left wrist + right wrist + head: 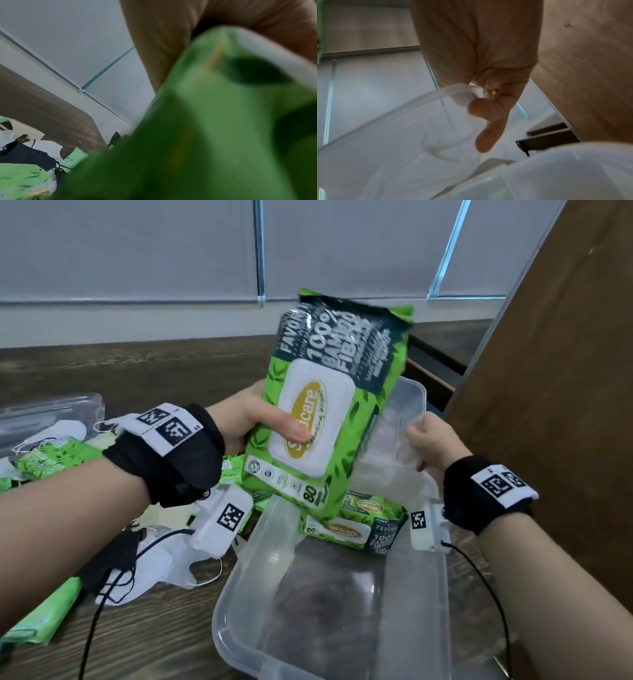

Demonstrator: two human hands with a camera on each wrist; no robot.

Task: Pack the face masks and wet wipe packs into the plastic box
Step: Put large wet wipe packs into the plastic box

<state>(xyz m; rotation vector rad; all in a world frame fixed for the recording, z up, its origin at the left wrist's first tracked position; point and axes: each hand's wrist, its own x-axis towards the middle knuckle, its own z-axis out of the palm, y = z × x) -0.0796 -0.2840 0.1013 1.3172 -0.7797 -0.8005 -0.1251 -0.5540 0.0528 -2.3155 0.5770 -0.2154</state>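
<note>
I see the plastic box (246, 594) on the table (161, 621), before me and to the right. In its far end two wet wipe packs (352, 529) lie, one on the other. Above them my left hand (246, 419) holds a third pack (329, 405) upright. My right hand (435, 443) grips the box's far right rim. Left of the box, face masks (150, 573) and more packs (41, 614) lie on the table. A lid (51, 412) lies behind them.

A dark wood-grain surface (164, 621) runs back to a pale sill. Above it hang grey roller blinds (137, 248) with a bead chain (259, 251). A brown wooden panel (561, 378) rises at the right edge.
</note>
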